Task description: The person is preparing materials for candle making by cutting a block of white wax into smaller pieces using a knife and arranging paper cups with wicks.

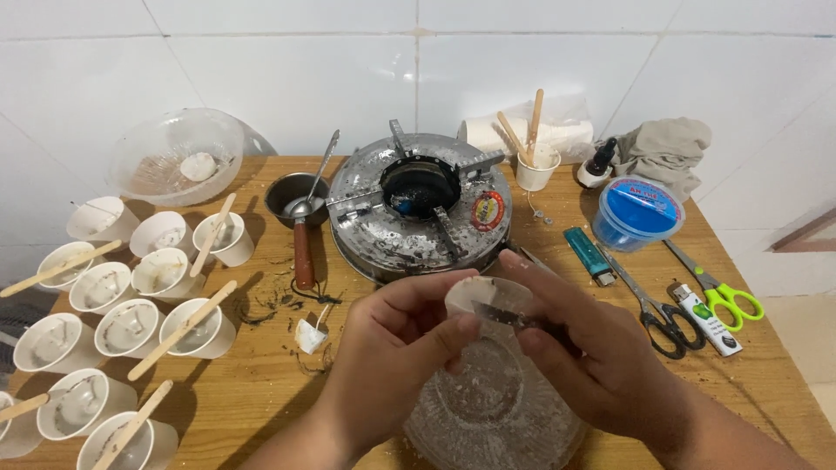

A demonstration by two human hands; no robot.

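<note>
My left hand [392, 348] grips a small white wax block [488, 298] between thumb and fingers. My right hand [592, 348] holds a small knife [505, 315] whose blade lies across the front of the block. Both hands hover over a clear glass dish [496, 405] with white shavings in it, at the near edge of the wooden table [261, 383]. A round metal gas stove [418, 204] stands just behind the hands.
Several white paper cups [131, 326] with wooden sticks fill the left side. A glass bowl [178, 157], a small ladle pan [296, 204], a wax cube with wick [309, 335], a blue lighter [589, 254], black scissors [657, 318], green scissors [718, 292] and a blue tub [638, 211] lie around.
</note>
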